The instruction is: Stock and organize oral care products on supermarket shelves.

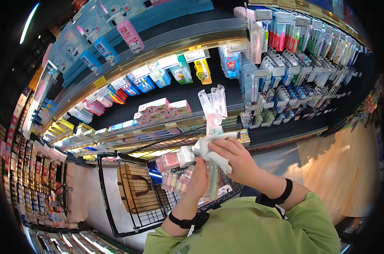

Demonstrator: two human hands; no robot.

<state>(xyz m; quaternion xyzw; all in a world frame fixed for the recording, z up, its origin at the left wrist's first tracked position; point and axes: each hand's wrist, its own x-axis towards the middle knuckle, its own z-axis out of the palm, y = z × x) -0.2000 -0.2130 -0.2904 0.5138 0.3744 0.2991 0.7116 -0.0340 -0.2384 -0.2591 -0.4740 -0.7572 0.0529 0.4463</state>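
My left hand [198, 179] grips a long clear blister pack [214, 177] with a green toothbrush-like item inside. My right hand [236, 155] presses a white cloth or tissue [214, 152] around the middle of that pack. The cloth covers part of the pack, and some fingers are hidden. Just beyond its upper end stand several slim clear packs [212, 98] at the shelf's edge. Below my hands is a black wire shopping cart [107, 197]. Pink packaged goods [169, 161] and a small clear pack [185, 155] are next to my left hand.
A tan slatted bag [131, 190] with a brown handle shows through the cart's wires. Ahead are shelves with pink-and-white boxes [153, 109] and pump bottles [130, 35]. Hanging toothbrush packs [285, 68] fill the right side. Another display rack [36, 177] stands at left.
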